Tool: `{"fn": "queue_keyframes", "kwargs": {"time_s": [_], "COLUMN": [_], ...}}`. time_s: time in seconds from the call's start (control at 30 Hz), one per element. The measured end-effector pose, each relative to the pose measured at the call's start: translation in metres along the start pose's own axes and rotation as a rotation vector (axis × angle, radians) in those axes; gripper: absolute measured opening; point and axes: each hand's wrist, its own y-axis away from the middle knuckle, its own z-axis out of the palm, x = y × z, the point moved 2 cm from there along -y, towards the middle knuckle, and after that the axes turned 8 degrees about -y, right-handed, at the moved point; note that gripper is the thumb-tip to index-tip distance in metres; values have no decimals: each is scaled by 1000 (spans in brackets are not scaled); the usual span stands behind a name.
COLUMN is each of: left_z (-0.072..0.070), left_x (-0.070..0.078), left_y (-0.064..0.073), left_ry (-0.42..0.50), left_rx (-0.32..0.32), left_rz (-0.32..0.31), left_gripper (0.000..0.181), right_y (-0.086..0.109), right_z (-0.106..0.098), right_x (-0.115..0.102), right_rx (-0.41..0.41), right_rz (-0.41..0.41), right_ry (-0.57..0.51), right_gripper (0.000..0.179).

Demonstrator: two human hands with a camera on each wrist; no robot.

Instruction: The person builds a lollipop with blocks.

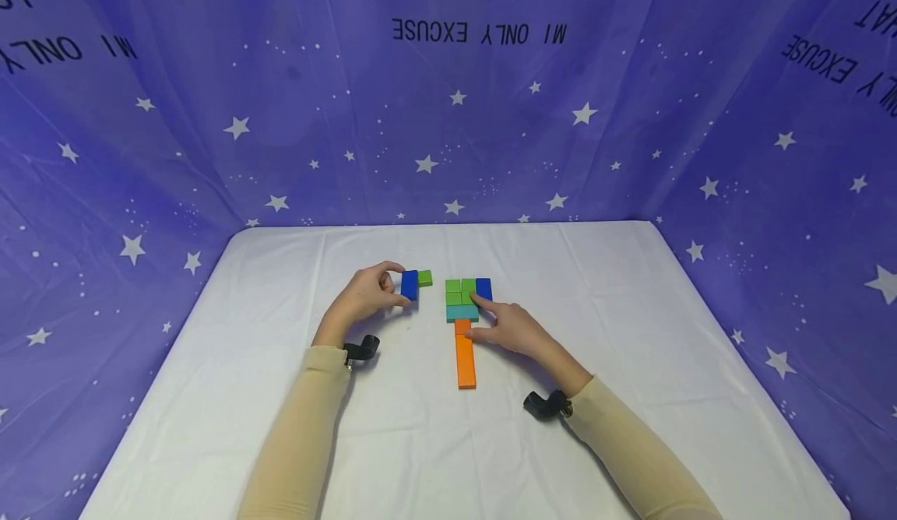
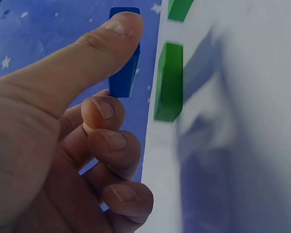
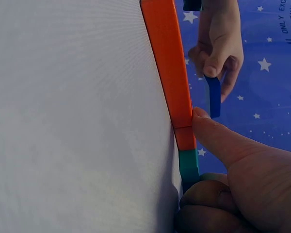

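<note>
My left hand (image 1: 363,296) pinches a blue block (image 1: 409,286) between thumb and fingers, held above the cloth as the left wrist view shows. A loose green block (image 1: 425,277) lies on the table just past it, partly hidden in the head view. My right hand (image 1: 515,327) rests on a flat figure of blocks: its index fingertip touches the green blocks (image 1: 453,286), its thumb the orange part. Right of the green ones sits another blue block (image 1: 484,288). Below them come a teal block (image 1: 461,314), a short orange block (image 1: 462,326) and a long orange block (image 1: 466,364).
A white cloth (image 1: 406,442) covers the table, with some creases. Purple curtains (image 1: 490,131) with stars and lettering stand at the back and both sides. A black wrist device (image 1: 362,347) sits on the left arm and a similar black device (image 1: 546,405) on the right.
</note>
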Motion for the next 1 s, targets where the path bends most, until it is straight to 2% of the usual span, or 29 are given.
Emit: {"fn": "queue_keyframes", "kwargs": {"time_s": [0.23,0.47,0.7,1.0], "left_z": [15,29,42,50], "left_x": [13,20,23,21], "left_y": [-3,-6,-9,-11], "left_ry": [-23,-72,-115,-164], "left_rx": [-34,-17,-6,29], "left_rz": [-7,-17,-11,-31], "left_gripper": [67,67,67,69], "right_y": [-2,-1,-2,-1], "right_z": [1,1,2,1], "right_x": [1,0,3,2], "right_rx": [6,4,-2,0], "right_rz": [-2,13,15,3], "right_ry": [24,24,19,18], "right_gripper": [90,90,91,91]}}
